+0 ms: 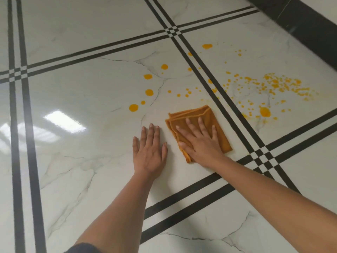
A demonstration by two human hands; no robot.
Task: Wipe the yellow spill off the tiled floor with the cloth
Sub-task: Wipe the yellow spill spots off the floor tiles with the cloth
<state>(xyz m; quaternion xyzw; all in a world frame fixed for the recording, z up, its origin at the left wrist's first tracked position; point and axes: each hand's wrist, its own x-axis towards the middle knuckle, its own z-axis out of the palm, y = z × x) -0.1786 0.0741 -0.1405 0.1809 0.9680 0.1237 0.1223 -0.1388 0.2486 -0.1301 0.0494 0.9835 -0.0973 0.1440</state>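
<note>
A folded orange cloth (209,115) lies flat on the white marble-look tiled floor (82,99). My right hand (199,141) presses down on it, palm flat and fingers spread. Just left of the cloth, my left hand (150,152) rests flat on the bare tile with nothing in it. The yellow spill (265,111) is scattered beyond the cloth. Round drops (149,92) run in an arc to the upper left. A dense spatter (279,84) lies to the upper right, across the double black stripe.
Double black stripes (228,108) cross the floor and divide the tiles. A dark skirting band (306,26) runs along the wall at the upper right. Glossy light reflections (63,120) show on the tile at the left.
</note>
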